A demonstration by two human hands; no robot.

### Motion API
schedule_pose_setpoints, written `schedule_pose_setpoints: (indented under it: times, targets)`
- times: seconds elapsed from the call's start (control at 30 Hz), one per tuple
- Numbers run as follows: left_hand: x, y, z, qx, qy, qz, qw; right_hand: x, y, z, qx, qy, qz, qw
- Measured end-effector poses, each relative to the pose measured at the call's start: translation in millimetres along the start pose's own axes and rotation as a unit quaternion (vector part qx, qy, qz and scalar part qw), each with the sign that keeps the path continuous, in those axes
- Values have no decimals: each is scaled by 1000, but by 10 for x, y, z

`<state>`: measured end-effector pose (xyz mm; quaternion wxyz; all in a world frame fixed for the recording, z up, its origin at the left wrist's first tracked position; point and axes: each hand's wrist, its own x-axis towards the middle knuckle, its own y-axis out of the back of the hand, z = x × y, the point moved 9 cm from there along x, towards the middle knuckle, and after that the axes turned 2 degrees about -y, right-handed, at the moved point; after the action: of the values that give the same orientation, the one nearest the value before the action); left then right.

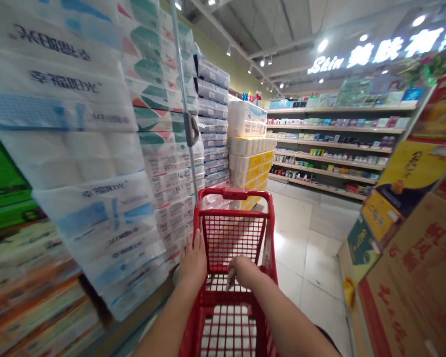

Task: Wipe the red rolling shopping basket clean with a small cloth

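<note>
A red plastic shopping basket [233, 215] with grid walls stands directly in front of me, its handle frame raised at the far end. My left hand [193, 260] lies along its left side, fingers stretched out and touching the red frame. Over the inside of the basket is my right hand [242, 271], with its fingers curled downward. Something thin and greyish seems to be at those fingers, too small and blurred to name. Through the grid, only pale floor tones show at the basket's bottom.
Tall stacks of wrapped tissue packs [96, 148] line my left. A thin metal pole [182, 74] with a grey grip rises beside them. Cardboard boxes [412, 277] are stacked at right. Tiled floor [293, 248] leads to stocked shelves [334, 126] at the back.
</note>
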<state>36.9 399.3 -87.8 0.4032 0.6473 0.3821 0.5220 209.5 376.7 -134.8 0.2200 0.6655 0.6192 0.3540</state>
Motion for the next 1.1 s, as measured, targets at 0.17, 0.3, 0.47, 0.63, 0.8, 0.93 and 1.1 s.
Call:
schedule_pose_setpoints:
  times: [0.17,0.3,0.47,0.63,0.8,0.93,1.1]
  targets:
    - [-145,49,-6,4,-7,-2,1000,-39,-158,33,33,-1,-56,998]
    - [30,307,-78,-11,19,25,999,195,234,-308,96,41,88,991]
    - [458,659,-200,-73,80,112,988,621,1167,-557,111,61,318,939]
    - [439,390,-341,-71,139,112,981,925,1409,-316,29,25,416,908]
    - [342,200,-322,-51,131,106,984,1084,894,-196,-95,-4,341,935]
    - [401,172,-312,-72,125,82,986,1087,720,-344,-127,44,310,941]
    - [418,106,-311,-93,127,60,986,1073,844,-140,-89,-25,361,928]
